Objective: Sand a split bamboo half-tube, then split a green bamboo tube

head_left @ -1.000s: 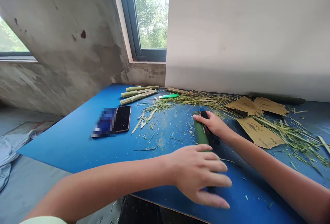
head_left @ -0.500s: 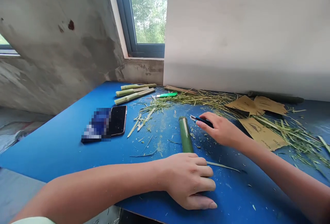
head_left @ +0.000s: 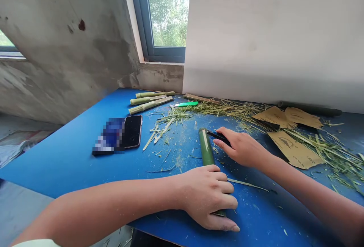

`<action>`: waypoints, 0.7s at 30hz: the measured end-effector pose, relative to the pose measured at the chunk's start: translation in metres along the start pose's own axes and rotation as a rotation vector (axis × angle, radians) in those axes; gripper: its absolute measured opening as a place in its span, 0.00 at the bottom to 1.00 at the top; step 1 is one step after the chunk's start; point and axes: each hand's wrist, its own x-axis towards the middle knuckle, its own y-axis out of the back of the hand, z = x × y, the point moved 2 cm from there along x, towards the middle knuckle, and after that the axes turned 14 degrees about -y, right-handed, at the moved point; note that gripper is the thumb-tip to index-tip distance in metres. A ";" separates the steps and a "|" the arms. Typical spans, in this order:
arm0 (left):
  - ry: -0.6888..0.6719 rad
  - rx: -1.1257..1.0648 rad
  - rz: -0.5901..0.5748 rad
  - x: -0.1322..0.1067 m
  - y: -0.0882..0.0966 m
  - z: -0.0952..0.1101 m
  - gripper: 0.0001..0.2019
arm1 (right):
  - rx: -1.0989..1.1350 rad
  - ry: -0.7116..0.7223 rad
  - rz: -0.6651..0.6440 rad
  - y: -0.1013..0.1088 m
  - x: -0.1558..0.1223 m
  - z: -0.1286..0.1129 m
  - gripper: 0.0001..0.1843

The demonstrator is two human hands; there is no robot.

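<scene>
A green bamboo tube (head_left: 206, 152) lies lengthwise on the blue table (head_left: 65, 167), with a pale cut groove along its top. My left hand (head_left: 209, 197) is shut over the tube's near end, pressing it down. My right hand (head_left: 241, 147) grips a black craft knife (head_left: 218, 137), whose tip sits just right of the tube's far end. I cannot tell whether the blade touches the bamboo.
Several cut bamboo pieces (head_left: 149, 102) and a green utility knife (head_left: 186, 103) lie at the back. A phone (head_left: 133, 131) lies left, beside a blurred packet (head_left: 109, 136). Sandpaper sheets (head_left: 294, 149) and bamboo shavings (head_left: 327, 152) cover the right.
My right hand has moved left, bringing the knife closer to the tube's far end. My left hand stays on the near end, and the tube has barely moved.
</scene>
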 end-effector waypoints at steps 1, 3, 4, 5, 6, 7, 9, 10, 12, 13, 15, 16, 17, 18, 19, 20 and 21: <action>0.004 0.000 0.001 0.000 0.000 0.000 0.24 | 0.000 -0.003 0.011 -0.003 0.001 0.000 0.23; 0.011 -0.002 0.006 0.000 0.000 0.000 0.24 | -0.001 -0.019 0.032 -0.009 0.003 0.003 0.23; 0.012 -0.006 0.009 0.000 0.000 -0.001 0.24 | -0.003 -0.027 0.036 -0.013 0.004 0.004 0.24; 0.012 -0.008 0.011 0.000 0.000 -0.001 0.24 | -0.004 -0.036 0.035 -0.017 0.005 0.006 0.24; 0.012 -0.011 0.013 -0.001 0.000 -0.001 0.23 | -0.003 -0.046 0.031 -0.019 0.006 0.008 0.25; 0.011 -0.012 0.015 -0.001 -0.001 -0.001 0.23 | -0.001 -0.056 0.023 -0.021 0.007 0.009 0.25; 0.010 -0.018 0.012 -0.001 -0.001 -0.002 0.23 | 0.007 -0.083 0.011 -0.023 0.009 0.010 0.25; 0.011 -0.021 0.010 -0.001 -0.001 -0.002 0.23 | 0.009 -0.095 0.009 -0.022 0.009 0.010 0.25; 0.014 -0.031 0.001 -0.001 -0.001 -0.002 0.22 | 0.000 -0.111 0.014 -0.020 0.010 0.010 0.24; 0.017 -0.035 -0.004 -0.001 -0.001 -0.002 0.22 | -0.008 -0.116 0.021 -0.019 0.009 0.010 0.24; 0.022 -0.039 -0.013 -0.001 0.000 -0.002 0.21 | -0.026 -0.115 0.038 -0.017 0.009 0.009 0.24; 0.025 -0.041 -0.017 -0.001 0.001 -0.002 0.21 | -0.036 -0.110 0.046 -0.017 0.008 0.009 0.24; 0.027 -0.042 -0.022 -0.001 0.001 -0.002 0.21 | -0.046 -0.101 0.054 -0.017 0.008 0.009 0.24; 0.028 -0.043 -0.026 -0.001 0.001 -0.002 0.21 | -0.057 -0.089 0.063 -0.018 0.007 0.009 0.24; 0.028 -0.045 -0.030 -0.001 0.001 -0.002 0.21 | -0.068 -0.076 0.071 -0.018 0.007 0.009 0.24; 0.025 -0.047 -0.033 -0.001 0.001 -0.002 0.22 | -0.077 -0.066 0.079 -0.019 0.007 0.009 0.24; 0.022 -0.049 -0.036 -0.001 0.002 -0.002 0.22 | -0.084 -0.058 0.087 -0.019 0.008 0.008 0.24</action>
